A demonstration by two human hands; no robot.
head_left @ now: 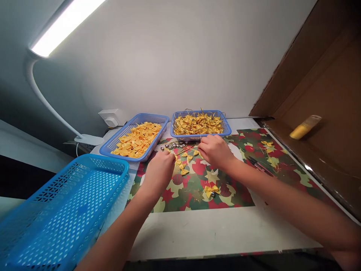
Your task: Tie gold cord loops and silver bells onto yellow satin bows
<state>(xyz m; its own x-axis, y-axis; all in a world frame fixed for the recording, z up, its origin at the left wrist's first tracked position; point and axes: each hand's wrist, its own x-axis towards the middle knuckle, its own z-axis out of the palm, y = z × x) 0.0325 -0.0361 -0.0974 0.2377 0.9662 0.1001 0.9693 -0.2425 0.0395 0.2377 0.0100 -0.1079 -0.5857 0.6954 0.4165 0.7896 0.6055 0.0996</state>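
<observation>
My left hand (161, 168) is closed, with its fingertips at a bit of yellow ribbon beside loose bows; what it pinches is mostly hidden. My right hand (214, 149) pinches a thin gold cord (208, 173). That cord runs down to a yellow ribbon bow (212, 189) with a small silver bell (213, 194) at its middle, lying on the patterned mat. Between my hands several loose yellow bows (184, 172) are scattered. Behind them sits a cluster of silver bells (172, 145).
A blue basket (105, 149) of yellow bows stands at back left, another (229, 132) of gold-corded bows behind my right hand. A larger blue basket (124, 167) is at left. Tweezers-like tool (258, 165), yellow-filled tube (304, 127) and cardboard (324, 75) are at right; a lamp (90, 139) left.
</observation>
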